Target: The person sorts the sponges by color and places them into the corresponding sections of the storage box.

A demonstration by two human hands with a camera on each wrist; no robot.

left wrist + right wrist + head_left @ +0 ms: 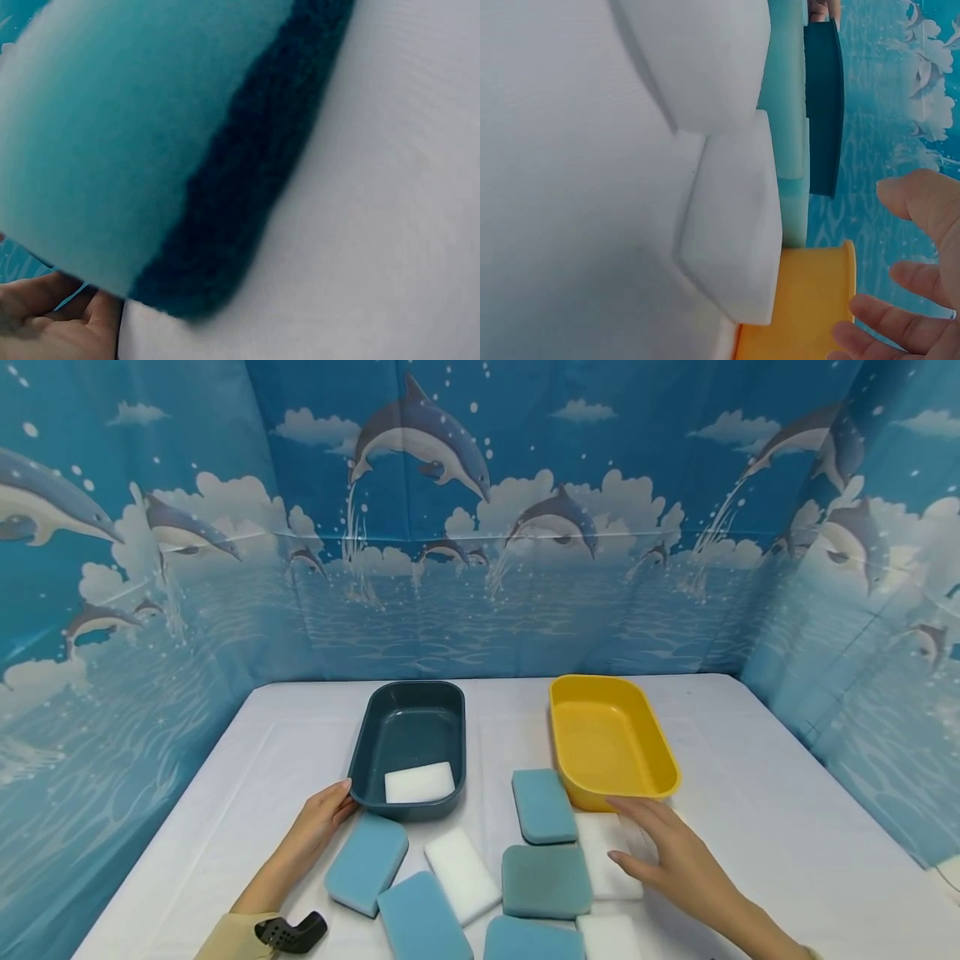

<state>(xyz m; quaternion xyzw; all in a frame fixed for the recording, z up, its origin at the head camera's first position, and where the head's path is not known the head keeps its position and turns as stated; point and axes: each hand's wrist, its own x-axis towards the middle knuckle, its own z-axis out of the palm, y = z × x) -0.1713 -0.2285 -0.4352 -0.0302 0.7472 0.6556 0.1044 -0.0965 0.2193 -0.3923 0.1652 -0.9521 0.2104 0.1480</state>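
Yellow tray (613,735): upright | dark teal tray (418,731): upright, left of yellow tray, holding one white sponge (419,783) | second white sponge (597,853): flat, at yellow tray's near end

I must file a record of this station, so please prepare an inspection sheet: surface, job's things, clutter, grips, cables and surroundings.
Surface: table under a white cover.
Job's things: dark tray with one white block inside; yellow tray, no block seen inside; five blue or teal blocks and three other white blocks visible on the table.
Clutter: nothing seen.
Grips: left grip at the dark tray's near left corner; right grip by the yellow tray's near end, holding nothing.
Cables: thin line at far right, too small to identify.
Surroundings: dolphin-print curtain behind and at both sides.
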